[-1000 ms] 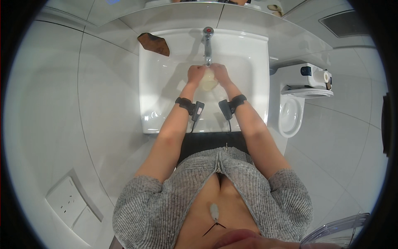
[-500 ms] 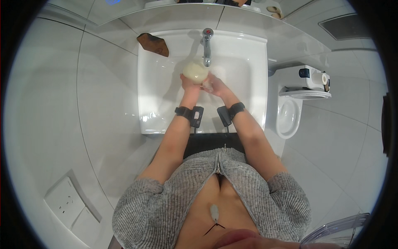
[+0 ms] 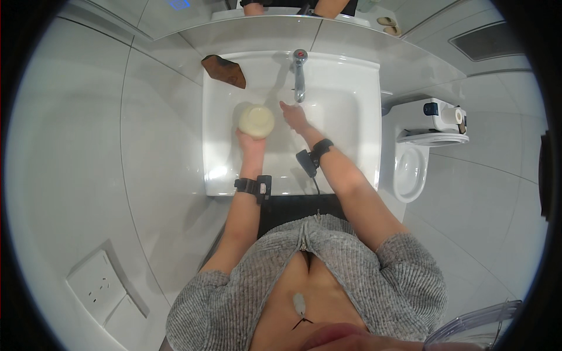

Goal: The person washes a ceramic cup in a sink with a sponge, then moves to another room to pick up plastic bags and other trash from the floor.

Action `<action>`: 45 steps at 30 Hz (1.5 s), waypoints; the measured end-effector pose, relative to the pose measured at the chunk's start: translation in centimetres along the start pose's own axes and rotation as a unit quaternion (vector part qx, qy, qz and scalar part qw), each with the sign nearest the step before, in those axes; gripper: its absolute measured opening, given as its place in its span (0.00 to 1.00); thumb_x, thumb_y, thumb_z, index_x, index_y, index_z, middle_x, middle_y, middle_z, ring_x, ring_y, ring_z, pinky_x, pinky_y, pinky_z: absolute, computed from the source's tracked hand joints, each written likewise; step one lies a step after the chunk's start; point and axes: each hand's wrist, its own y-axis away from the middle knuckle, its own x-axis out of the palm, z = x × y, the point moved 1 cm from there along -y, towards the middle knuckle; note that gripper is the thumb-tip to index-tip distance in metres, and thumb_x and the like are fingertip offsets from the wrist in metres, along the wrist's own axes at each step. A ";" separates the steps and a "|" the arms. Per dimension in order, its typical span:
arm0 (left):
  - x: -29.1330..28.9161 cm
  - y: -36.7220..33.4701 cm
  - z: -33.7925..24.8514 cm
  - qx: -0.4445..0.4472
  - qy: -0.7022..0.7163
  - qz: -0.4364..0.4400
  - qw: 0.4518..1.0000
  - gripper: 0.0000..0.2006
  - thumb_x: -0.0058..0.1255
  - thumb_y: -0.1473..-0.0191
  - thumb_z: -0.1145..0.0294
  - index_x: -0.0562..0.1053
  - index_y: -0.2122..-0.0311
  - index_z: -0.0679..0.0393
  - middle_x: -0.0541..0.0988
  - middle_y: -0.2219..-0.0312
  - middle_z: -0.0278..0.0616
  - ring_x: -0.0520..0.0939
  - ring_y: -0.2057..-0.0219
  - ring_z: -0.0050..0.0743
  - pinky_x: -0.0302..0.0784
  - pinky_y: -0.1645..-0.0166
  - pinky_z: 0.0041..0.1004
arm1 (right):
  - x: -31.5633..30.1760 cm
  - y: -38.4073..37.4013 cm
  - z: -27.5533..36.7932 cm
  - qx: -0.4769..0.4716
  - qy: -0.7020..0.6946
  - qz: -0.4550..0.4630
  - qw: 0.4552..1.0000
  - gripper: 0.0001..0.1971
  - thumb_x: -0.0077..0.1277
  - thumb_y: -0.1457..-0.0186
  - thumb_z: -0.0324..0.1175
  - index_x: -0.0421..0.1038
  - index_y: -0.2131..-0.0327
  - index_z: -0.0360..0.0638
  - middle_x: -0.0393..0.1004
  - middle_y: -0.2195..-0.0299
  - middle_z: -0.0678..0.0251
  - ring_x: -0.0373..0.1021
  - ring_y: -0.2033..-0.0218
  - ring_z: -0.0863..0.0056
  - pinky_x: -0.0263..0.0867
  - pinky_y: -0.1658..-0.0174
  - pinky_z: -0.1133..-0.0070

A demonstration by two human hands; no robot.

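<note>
My left hand [image 3: 252, 140] grips a cream-coloured bowl [image 3: 256, 121] from the near side, holding it over the left part of the white sink [image 3: 351, 140]. A faint ring shows on the bowl's upward face, so its bottom seems turned up. Just right of it, apart from the bowl, my right hand [image 3: 295, 119] is below the chrome faucet [image 3: 300, 82]. Its fingers stretch toward the spout and nothing shows in them. I cannot tell whether water is running.
A brown angular piece [image 3: 223, 71] lies on the sink's far left corner. To the right stands a white toilet [image 3: 410, 175] with a paper roll [image 3: 452, 116] on its tank. A mirror [image 3: 281, 26] runs behind the sink. Tiled wall [image 3: 88, 134] rises at the left.
My hands have come apart. The left hand has carried the bowl left and nearer me, turning its ringed face up. The right hand has let go and is near the faucet.
</note>
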 end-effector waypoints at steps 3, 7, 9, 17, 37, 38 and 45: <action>-0.5 -1.3 1.2 -0.019 -0.021 0.028 0.999 0.21 0.21 0.45 0.58 0.62 0.51 0.55 0.64 0.52 0.39 0.67 0.52 0.41 0.64 0.49 0.43 | -1.0 0.5 -2.0 -0.152 0.138 -0.123 0.971 0.23 0.34 0.44 0.44 0.69 0.81 0.36 0.69 0.82 0.51 0.67 0.77 0.55 0.63 0.74 0.68; -2.6 -5.3 3.7 -0.064 -0.054 0.033 0.996 0.22 0.21 0.46 0.57 0.63 0.52 0.52 0.67 0.53 0.37 0.68 0.52 0.40 0.64 0.49 0.44 | -4.6 2.5 -3.0 -0.090 0.174 -0.116 0.974 0.24 0.31 0.44 0.45 0.69 0.81 0.35 0.69 0.80 0.50 0.66 0.74 0.50 0.62 0.68 0.64; -5.4 -9.5 3.5 0.058 -0.339 0.122 0.931 0.22 0.21 0.45 0.58 0.63 0.52 0.53 0.67 0.53 0.38 0.68 0.51 0.40 0.64 0.49 0.45 | -5.6 2.1 -2.4 -0.101 0.174 -0.090 0.975 0.26 0.30 0.44 0.46 0.69 0.81 0.36 0.70 0.78 0.50 0.67 0.73 0.50 0.62 0.67 0.63; -2.0 -9.5 13.6 -0.171 -0.141 0.172 0.960 0.22 0.56 0.64 0.54 0.72 0.64 0.57 0.77 0.69 0.40 0.77 0.65 0.33 0.72 0.62 0.29 | -16.3 2.7 -2.9 -0.142 0.273 -0.260 0.915 0.16 0.39 0.46 0.46 0.69 0.76 0.45 0.69 0.77 0.59 0.65 0.70 0.55 0.62 0.67 0.67; -0.8 -6.0 9.4 0.247 -0.636 0.313 0.661 0.15 0.47 0.54 0.71 0.66 0.58 0.55 0.73 0.61 0.38 0.76 0.62 0.37 0.72 0.58 0.34 | -9.3 3.7 -1.4 0.023 -0.374 0.128 0.918 0.24 0.43 0.47 0.48 0.62 0.57 0.36 0.69 0.66 0.70 0.65 0.65 0.79 0.62 0.60 0.79; -0.3 -5.8 9.2 0.247 -0.636 0.312 0.661 0.15 0.47 0.54 0.71 0.66 0.58 0.55 0.73 0.61 0.38 0.76 0.62 0.37 0.72 0.58 0.34 | -8.9 4.3 -1.3 0.012 -0.416 0.155 0.896 0.24 0.44 0.48 0.48 0.62 0.56 0.36 0.69 0.65 0.70 0.65 0.64 0.80 0.61 0.58 0.81; 3.1 -3.1 7.7 -0.335 -0.213 0.108 0.912 0.19 0.34 0.46 0.51 0.65 0.55 0.51 0.70 0.57 0.38 0.69 0.54 0.41 0.62 0.50 0.47 | -9.5 6.2 -0.2 -0.081 -0.175 0.100 0.976 0.14 0.53 0.53 0.34 0.68 0.63 0.41 0.70 0.64 0.67 0.65 0.60 0.74 0.59 0.55 0.78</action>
